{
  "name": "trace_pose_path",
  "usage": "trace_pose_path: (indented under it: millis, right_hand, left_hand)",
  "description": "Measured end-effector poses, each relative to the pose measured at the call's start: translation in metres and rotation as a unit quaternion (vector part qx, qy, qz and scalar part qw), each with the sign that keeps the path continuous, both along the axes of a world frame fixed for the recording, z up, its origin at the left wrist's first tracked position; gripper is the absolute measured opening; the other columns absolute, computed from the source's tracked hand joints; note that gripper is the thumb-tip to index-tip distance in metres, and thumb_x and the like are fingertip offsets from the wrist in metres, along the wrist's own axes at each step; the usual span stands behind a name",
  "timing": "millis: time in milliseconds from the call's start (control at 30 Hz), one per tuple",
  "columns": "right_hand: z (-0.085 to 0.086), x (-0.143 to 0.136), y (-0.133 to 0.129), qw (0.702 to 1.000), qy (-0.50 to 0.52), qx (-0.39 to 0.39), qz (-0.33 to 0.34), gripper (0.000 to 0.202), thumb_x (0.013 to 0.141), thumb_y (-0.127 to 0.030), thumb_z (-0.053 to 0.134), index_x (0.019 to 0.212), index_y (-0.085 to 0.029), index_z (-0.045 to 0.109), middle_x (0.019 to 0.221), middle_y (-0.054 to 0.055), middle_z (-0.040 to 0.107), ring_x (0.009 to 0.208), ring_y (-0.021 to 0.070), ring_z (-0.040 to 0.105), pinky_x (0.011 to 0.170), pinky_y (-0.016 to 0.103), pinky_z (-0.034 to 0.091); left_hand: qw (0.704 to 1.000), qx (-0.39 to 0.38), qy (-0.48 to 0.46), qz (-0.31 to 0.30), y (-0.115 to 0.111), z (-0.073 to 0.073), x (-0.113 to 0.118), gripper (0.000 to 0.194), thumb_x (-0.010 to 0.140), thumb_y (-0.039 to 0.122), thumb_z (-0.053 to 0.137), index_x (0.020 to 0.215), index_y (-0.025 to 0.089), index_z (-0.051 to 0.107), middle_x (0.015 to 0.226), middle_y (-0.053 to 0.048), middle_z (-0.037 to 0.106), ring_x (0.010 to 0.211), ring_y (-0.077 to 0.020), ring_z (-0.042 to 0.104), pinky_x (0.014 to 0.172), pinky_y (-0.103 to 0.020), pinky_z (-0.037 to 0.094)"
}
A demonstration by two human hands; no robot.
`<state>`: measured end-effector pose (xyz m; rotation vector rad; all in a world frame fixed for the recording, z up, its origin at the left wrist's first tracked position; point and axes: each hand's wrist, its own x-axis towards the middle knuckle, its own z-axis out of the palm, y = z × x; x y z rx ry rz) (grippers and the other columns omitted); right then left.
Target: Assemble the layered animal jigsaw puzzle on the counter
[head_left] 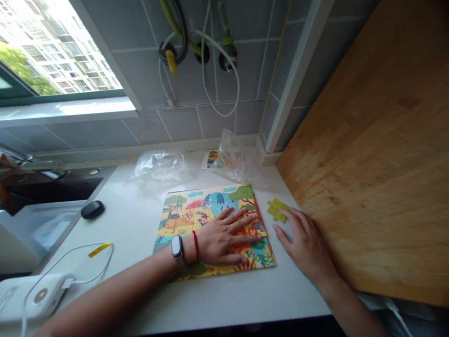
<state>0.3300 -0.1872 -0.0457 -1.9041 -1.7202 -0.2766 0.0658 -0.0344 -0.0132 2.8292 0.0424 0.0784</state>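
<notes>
A jigsaw puzzle (185, 220) with a colourful animal scene lies flat on the white counter. My left hand (224, 238) rests palm down across its right half, fingers spread, hiding part of the picture. To the right of the puzzle, yellow-green puzzle pieces (277, 210) lie close together, plain side up. My right hand (304, 238) is beside them, its index fingertip at their right edge. The thumb stands apart from that finger, just below the pieces, and the other fingers are partly hidden.
Crumpled clear plastic (161, 166) and a plastic bag (233, 157) by a small printed card (211, 159) lie behind the puzzle. A black mouse-shaped object (92, 209), a white power bank (38, 297) with cable, and a sink (52, 192) are left. A wooden board (382, 154) stands right.
</notes>
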Motion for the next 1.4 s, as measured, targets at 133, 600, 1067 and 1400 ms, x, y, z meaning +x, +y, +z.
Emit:
trace_pose_path:
  millis: [133, 600, 1067, 1400]
  right_hand:
    - [-0.002, 0.005, 0.005, 0.999, 0.033, -0.025, -0.008, 0.056, 0.107, -0.054, 0.051, 0.151, -0.02, 0.054, 0.151, 0.019, 0.059, 0.139, 0.0356, 0.059, 0.114, 0.054, 0.052]
    - [0.004, 0.026, 0.02, 0.983, 0.18, -0.023, 0.007, 0.057, 0.085, -0.056, 0.077, 0.125, -0.015, 0.076, 0.12, 0.017, 0.076, 0.111, 0.0332, 0.073, 0.098, 0.053, 0.061]
    - [0.033, -0.03, -0.03, 0.985, 0.161, 0.052, 0.039, 0.026, 0.102, -0.037, 0.066, 0.111, -0.022, 0.084, 0.107, 0.011, 0.078, 0.099, 0.0269, 0.078, 0.087, 0.041, 0.068]
    - [0.02, -0.072, -0.067, 0.985, 0.053, -0.043, 0.156, 0.046, 0.102, -0.021, 0.063, 0.145, -0.035, 0.069, 0.144, 0.011, 0.07, 0.132, 0.0349, 0.068, 0.104, 0.058, 0.065]
  left_hand:
    - [1.0, -0.013, -0.027, 0.004, -0.001, -0.006, 0.0, 0.081, 0.107, 0.071, 0.037, 0.174, 0.03, 0.017, 0.18, -0.006, 0.014, 0.166, -0.0381, 0.018, 0.134, -0.062, 0.013]
    - [0.992, -0.053, -0.11, 0.018, -0.002, -0.017, 0.002, 0.074, 0.105, 0.063, 0.049, 0.167, 0.025, 0.039, 0.175, -0.011, 0.032, 0.161, -0.0378, 0.033, 0.132, -0.062, 0.022]
    - [0.987, -0.07, -0.14, 0.04, -0.002, -0.015, 0.002, 0.085, 0.093, 0.074, 0.061, 0.161, 0.025, 0.05, 0.17, -0.013, 0.044, 0.159, -0.0401, 0.037, 0.129, -0.06, 0.026]
    - [0.986, -0.079, -0.141, 0.048, -0.001, -0.02, 0.005, 0.07, 0.101, 0.062, 0.055, 0.159, 0.022, 0.054, 0.167, -0.013, 0.047, 0.158, -0.0386, 0.039, 0.13, -0.059, 0.025]
